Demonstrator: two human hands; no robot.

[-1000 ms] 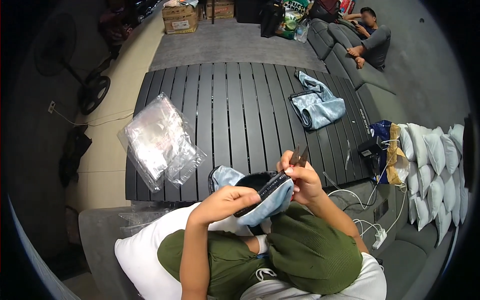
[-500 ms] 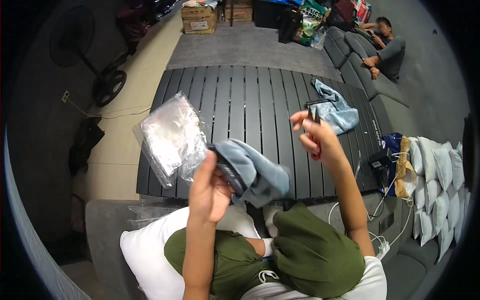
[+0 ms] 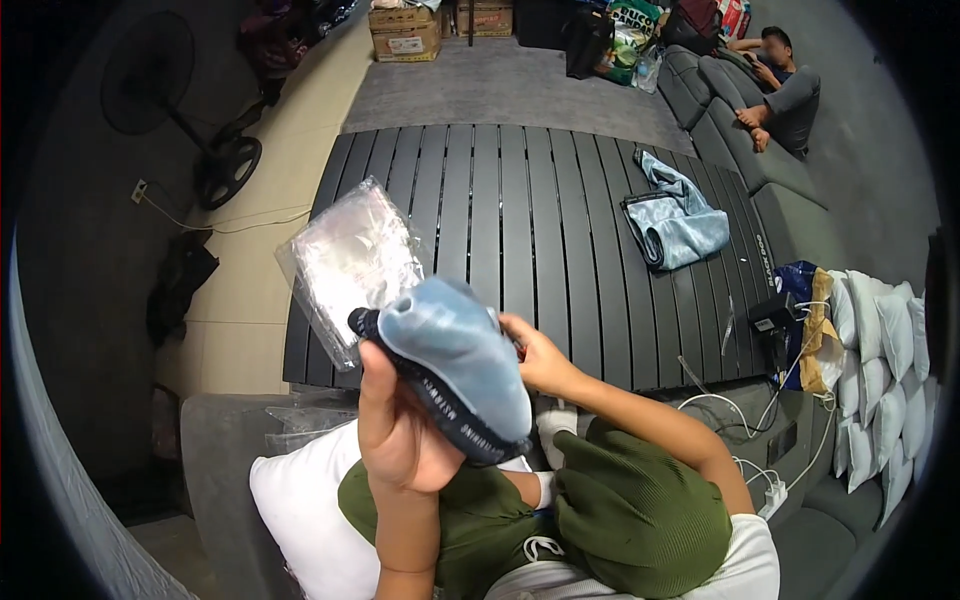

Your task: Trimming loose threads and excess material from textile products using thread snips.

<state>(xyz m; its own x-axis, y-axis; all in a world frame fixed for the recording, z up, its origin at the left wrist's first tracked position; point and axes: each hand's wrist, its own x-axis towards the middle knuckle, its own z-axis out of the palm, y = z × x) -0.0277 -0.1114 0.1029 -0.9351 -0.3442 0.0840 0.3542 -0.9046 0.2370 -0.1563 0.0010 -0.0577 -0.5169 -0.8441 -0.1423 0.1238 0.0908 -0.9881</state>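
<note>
Light-blue mottled boxer briefs [image 3: 455,345] with a black elastic waistband [image 3: 440,405] are held up above the near edge of the table. My left hand [image 3: 408,440] is closed on the waistband, its thumb at the near side and its fingers behind the cloth. At the right side of the briefs, my right hand [image 3: 545,362] is closed, its fingertips partly hidden by the fabric. The small black-tipped thread snips seen in it earlier are now almost wholly out of sight. Another light-blue pair [image 3: 690,235] with black trim lies folded on the table's right.
A clear plastic pack [image 3: 350,260] lies on the left of the black slatted table [image 3: 500,200]. White cables [image 3: 725,402] and a power strip [image 3: 773,497] are by its right end, near stacked white pouches [image 3: 865,370]. A person [image 3: 785,90] sits on the far-right sofa.
My right hand has moved left and down from near the folded pair to the held briefs. My left hand has turned and raised the briefs, bringing the waistband's outer face into view.
</note>
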